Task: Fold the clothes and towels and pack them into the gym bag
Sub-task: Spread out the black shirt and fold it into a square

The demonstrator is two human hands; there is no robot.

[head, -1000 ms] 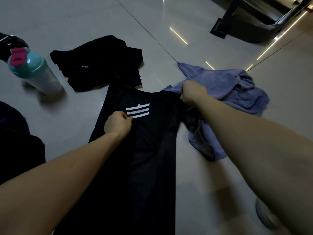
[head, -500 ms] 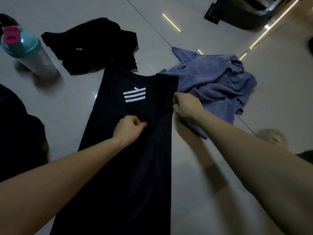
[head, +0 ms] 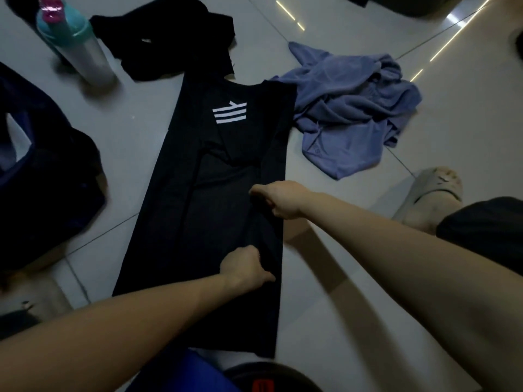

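Observation:
A black shirt [head: 198, 210] with white stripes near its collar lies flat on the floor, folded lengthwise into a long strip. My right hand [head: 278, 199] rests with curled fingers on its right folded edge at mid-length. Nearer to me, my left hand [head: 243, 268] lies on the same side of the shirt, fingers curled, and seems to pinch the cloth. A crumpled purple towel [head: 351, 108] lies to the right of the collar. Another black garment [head: 167, 38] is heaped beyond the shirt. The dark gym bag [head: 45, 165] sits at the left edge.
A shaker bottle [head: 73, 43] with a teal lid stands on the tiles at the far left. A light slipper [head: 433, 190] on a foot is at the right. A blue thing [head: 186, 374] and a dark round object [head: 268, 377] show at the bottom edge.
Both hands have slid down the shirt's right fold toward me, from near the collar to its middle. The view has tilted down, showing the bag and the slipper.

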